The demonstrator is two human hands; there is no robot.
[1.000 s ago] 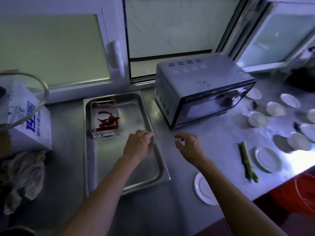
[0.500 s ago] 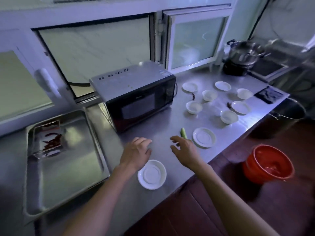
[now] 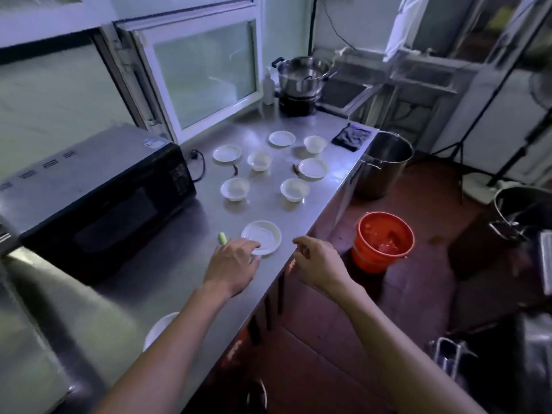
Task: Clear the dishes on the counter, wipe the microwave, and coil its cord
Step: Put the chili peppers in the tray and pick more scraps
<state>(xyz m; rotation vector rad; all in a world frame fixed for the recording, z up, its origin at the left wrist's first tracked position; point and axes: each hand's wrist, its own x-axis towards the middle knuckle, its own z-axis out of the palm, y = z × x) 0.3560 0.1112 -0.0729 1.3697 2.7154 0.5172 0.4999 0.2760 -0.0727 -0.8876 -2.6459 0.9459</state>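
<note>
Left hand point(image 3: 231, 268), fingers relaxed, touches the near rim of the shallow white ceramic saucer point(image 3: 261, 237) on the steel table point(image 3: 167, 273). Right hand point(image 3: 318, 261) hovers loosely curled, empty, at three o'clock. Best: pinch the rim, lift level, stack saucers before bowls.

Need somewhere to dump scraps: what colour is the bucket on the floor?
The bucket is orange-red, plain in the head view.

On the bench point(image 3: 167, 282) the microwave point(image 3: 98, 198) stands at the left, its cord point(image 3: 200, 165) at its far right corner. Saucers and bowls point(image 3: 260, 161) lie right of it, one saucer point(image 3: 263, 236) nearest. A bucket point(image 3: 383, 240) stands on the floor to the right.
</note>
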